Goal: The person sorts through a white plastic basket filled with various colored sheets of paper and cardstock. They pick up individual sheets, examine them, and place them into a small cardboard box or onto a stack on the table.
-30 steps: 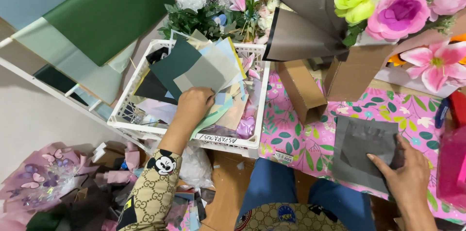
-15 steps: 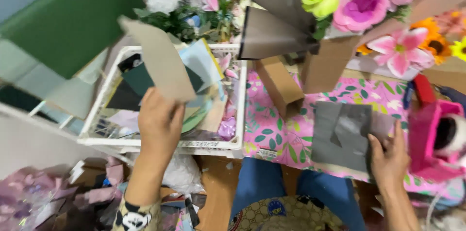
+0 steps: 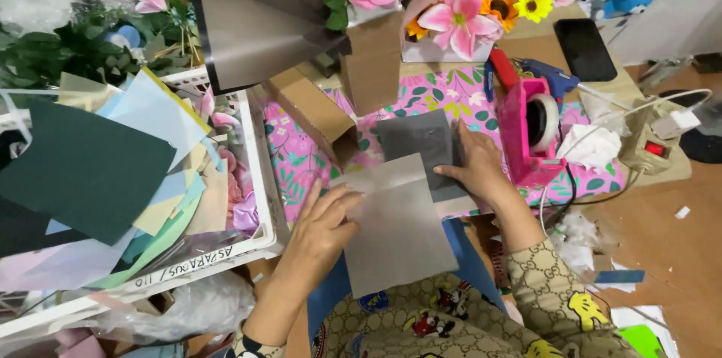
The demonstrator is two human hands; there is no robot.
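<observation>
My left hand (image 3: 320,226) lies flat, grip open, on a pale grey sheet (image 3: 398,226) over the tabletop's (image 3: 301,170) edge. My right hand (image 3: 475,166), fingers spread, presses a dark grey sheet (image 3: 417,144) just beside a pink tape dispenser (image 3: 526,132).

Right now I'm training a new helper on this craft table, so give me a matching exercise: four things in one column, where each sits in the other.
Things:
1. pale grey sheet
2. dark grey sheet
3. pink tape dispenser
4. white basket

Places:
A. to the right of the right hand
B. at the far left, full of coloured paper
C. under the left hand, nearest the person
D. flat on the floral table cover, under the right hand

Pairs: 1-C, 2-D, 3-A, 4-B
</observation>
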